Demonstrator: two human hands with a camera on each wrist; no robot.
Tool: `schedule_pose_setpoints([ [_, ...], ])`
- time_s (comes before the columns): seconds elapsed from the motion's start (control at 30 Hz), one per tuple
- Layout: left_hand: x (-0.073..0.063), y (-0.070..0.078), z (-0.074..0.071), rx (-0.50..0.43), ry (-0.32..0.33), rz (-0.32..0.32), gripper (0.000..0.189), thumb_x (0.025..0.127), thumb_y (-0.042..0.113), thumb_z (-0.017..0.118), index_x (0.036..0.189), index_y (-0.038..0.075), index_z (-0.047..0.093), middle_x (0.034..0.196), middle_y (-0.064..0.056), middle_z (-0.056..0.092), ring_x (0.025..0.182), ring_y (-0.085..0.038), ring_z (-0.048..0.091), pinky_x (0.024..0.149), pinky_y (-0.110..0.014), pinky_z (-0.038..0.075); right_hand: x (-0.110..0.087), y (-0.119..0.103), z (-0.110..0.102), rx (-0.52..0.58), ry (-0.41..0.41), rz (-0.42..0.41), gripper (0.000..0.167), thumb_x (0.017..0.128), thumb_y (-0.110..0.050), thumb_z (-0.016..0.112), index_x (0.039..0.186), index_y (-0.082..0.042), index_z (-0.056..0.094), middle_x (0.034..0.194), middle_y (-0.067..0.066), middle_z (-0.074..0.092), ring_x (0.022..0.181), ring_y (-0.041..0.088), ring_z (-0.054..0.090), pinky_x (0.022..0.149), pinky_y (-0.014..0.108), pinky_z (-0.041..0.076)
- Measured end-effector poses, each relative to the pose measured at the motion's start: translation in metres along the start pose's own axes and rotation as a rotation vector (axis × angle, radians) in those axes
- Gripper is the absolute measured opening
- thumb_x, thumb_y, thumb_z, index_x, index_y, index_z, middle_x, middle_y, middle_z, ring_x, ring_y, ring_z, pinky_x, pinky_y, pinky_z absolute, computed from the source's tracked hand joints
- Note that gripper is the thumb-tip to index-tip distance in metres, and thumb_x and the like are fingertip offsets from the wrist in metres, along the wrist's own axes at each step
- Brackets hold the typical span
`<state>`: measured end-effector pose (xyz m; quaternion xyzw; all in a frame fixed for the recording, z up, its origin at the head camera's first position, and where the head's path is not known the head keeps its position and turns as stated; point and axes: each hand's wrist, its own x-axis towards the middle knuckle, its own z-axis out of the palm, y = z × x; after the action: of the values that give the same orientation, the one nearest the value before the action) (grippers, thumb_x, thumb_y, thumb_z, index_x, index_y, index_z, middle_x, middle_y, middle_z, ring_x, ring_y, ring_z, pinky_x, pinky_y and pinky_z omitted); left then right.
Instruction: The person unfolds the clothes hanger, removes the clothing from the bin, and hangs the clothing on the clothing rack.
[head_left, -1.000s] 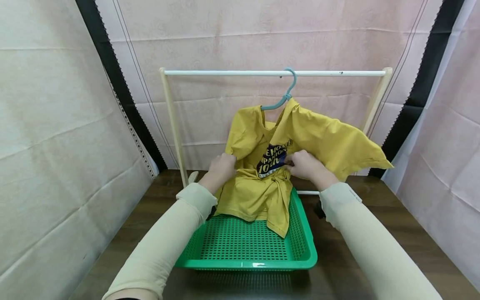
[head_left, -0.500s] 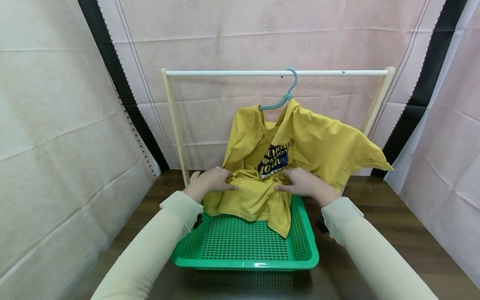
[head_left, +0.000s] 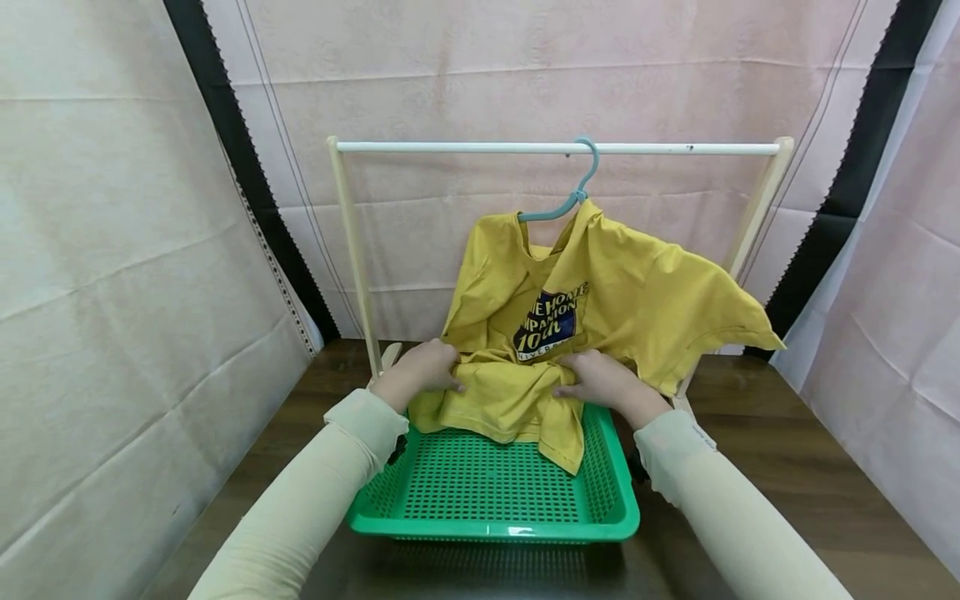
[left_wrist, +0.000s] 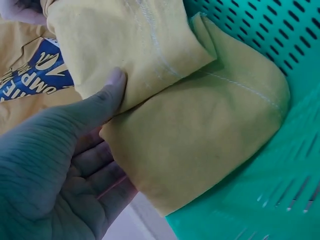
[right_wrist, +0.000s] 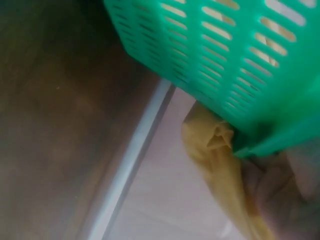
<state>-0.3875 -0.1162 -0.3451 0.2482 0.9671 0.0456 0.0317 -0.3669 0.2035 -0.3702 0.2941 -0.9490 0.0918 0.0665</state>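
Observation:
A yellow T-shirt (head_left: 645, 283) with a dark blue print hangs askew from a light blue hanger (head_left: 555, 213). Its lower part is bunched and droops into a green plastic basket (head_left: 495, 530). The left hand (head_left: 422, 368) holds the bunched cloth at its left side; in the left wrist view the thumb (left_wrist: 112, 92) lies on the cloth with the fingers behind it. At the other side of the bunch, the right hand (head_left: 603, 383) grips the cloth, its fingers partly hidden. Fabric and blurred fingers show beside the basket wall (right_wrist: 215, 55) in the right wrist view.
The hanger's hook sits over the white top bar (head_left: 450, 147) of a small clothes rack with cream side posts (head_left: 352, 258). Basket and rack stand on a dark wooden table (head_left: 757, 425). Pale fabric walls (head_left: 660, 100) surround the table on three sides.
A second ago both hands held the shirt higher. They let go, spread their fingers and moved lower, and now hold the bunched lower part. The right sleeve end has dropped slightly.

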Motion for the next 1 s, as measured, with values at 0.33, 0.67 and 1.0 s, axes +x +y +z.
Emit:
schedule_pose_setpoints([
  [0.33,-0.002,0.001,-0.001,0.008,0.028,0.041,0.023,0.085,0.034,0.081,0.081,0.016,0.067,0.07,0.001,0.055,0.067,-0.016,0.049,0.064,-0.034,0.041,-0.001,-0.001,-0.001,0.019,0.02,0.017,0.039,0.095,-0.024,0.072,0.126,-0.001,0.068,0.107,0.013,0.073,0.075,0.015,0.069,0.071,0.037,0.056],
  [0.67,0.001,-0.002,-0.001,0.037,0.058,0.053,0.028,0.089,0.033,0.078,0.071,0.016,0.064,0.066,0.001,0.05,0.065,-0.016,0.049,0.062,-0.032,0.041,0.002,0.003,-0.003,0.06,0.05,-0.024,0.03,0.096,-0.019,0.07,0.121,-0.003,0.073,0.107,0.013,0.074,0.067,0.008,0.064,0.066,0.032,0.053],
  [1.0,0.004,-0.005,-0.009,0.047,0.134,0.101,0.015,0.094,0.028,0.073,0.081,0.021,0.074,0.075,0.004,0.064,0.068,-0.013,0.058,0.064,-0.029,0.047,0.001,0.003,-0.011,0.081,0.057,-0.024,0.016,0.099,-0.017,0.066,0.086,-0.012,0.072,0.065,-0.004,0.059,0.052,0.008,0.048,0.055,0.028,0.043],
])
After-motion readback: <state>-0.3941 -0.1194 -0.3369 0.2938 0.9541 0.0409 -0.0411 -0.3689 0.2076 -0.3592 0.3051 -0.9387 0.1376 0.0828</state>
